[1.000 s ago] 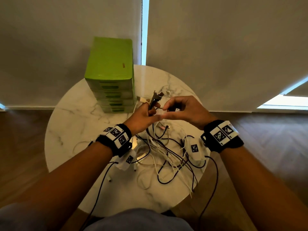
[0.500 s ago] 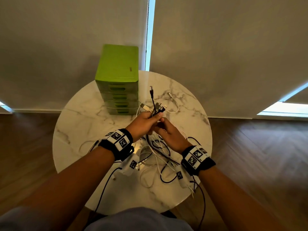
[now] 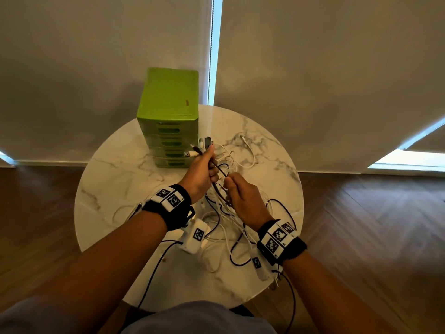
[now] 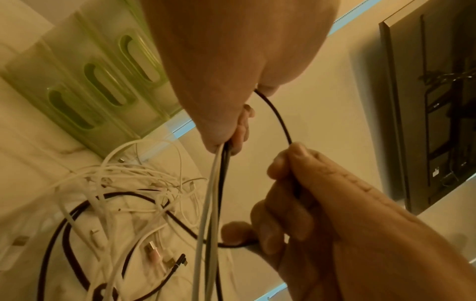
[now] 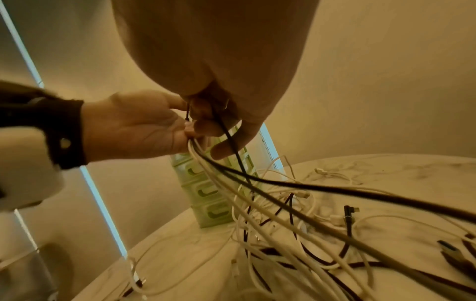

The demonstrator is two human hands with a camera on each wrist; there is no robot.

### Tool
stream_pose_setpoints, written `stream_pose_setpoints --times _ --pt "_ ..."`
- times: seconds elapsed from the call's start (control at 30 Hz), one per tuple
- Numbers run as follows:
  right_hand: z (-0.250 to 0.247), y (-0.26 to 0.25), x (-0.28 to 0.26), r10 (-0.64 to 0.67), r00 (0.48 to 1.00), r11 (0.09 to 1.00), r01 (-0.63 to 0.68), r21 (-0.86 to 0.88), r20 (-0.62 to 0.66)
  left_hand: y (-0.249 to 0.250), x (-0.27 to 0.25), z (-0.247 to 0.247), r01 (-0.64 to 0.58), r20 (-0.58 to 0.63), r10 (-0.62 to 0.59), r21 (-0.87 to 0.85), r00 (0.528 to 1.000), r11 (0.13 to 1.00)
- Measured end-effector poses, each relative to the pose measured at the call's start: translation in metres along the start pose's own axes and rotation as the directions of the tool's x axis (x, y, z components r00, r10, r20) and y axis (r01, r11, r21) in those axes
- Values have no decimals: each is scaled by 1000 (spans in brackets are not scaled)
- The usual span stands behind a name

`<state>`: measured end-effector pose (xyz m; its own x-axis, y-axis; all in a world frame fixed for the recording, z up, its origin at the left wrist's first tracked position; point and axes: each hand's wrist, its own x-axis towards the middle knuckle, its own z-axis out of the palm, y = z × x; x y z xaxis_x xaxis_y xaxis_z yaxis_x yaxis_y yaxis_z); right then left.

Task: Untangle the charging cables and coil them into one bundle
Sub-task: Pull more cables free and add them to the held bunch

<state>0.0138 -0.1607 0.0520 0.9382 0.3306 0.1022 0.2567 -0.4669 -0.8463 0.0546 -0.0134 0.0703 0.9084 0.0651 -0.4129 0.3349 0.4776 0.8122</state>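
A tangle of white and black charging cables (image 3: 224, 213) lies on the round marble table (image 3: 120, 189). My left hand (image 3: 204, 169) is raised above it and grips several cable ends, whose plugs (image 3: 207, 142) stick up out of the fist. White and black strands (image 4: 213, 183) hang from that fist down to the pile. Just to its right and lower, my right hand (image 3: 238, 196) is curled round a thin black cable (image 4: 278, 118) that arcs from the left fist into its fingers. More plugs (image 5: 349, 211) lie loose in the pile.
A green plastic drawer unit (image 3: 168, 116) stands at the table's back left, close behind my left hand. A white cable end (image 3: 243, 138) trails toward the table's far right. Blinds hang behind the table, with wooden floor on both sides.
My right hand has dropped from beside the left hand's fingertips to a spot lower and nearer me, sliding down a black cable. The left hand keeps its grip on the plug ends.
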Motion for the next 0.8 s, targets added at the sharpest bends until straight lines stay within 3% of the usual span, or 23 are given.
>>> stream_pose_setpoints --times 0.2,0.3,0.37,0.5,0.57,0.63,0.73,0.8 --pt "8 6 -11 -27 988 999 29 -12 149 -4 -5 -4 -54 79 46 96 996 994" --pt "2 6 -5 55 965 998 -47 -38 255 -2 -12 -7 -59 186 48 54 981 997" --pt "-8 9 2 131 931 989 -102 -103 342 4 -16 -12 -72 211 59 55 976 996" --pt "-29 27 8 206 836 955 -59 -289 509 27 -16 -27 -79 218 74 10 973 997" --pt "-39 42 6 320 791 909 -101 -405 521 49 -15 -36 -103 206 104 -15 973 995" --pt "-44 58 6 336 817 872 -82 -483 468 68 -14 -46 -146 192 143 1 971 989" --pt "-38 59 19 260 895 830 -16 -557 362 75 -14 -53 -204 136 184 146 973 968" --pt "-27 48 31 199 955 884 -79 -461 219 67 -17 -50 -197 111 174 257 979 946"
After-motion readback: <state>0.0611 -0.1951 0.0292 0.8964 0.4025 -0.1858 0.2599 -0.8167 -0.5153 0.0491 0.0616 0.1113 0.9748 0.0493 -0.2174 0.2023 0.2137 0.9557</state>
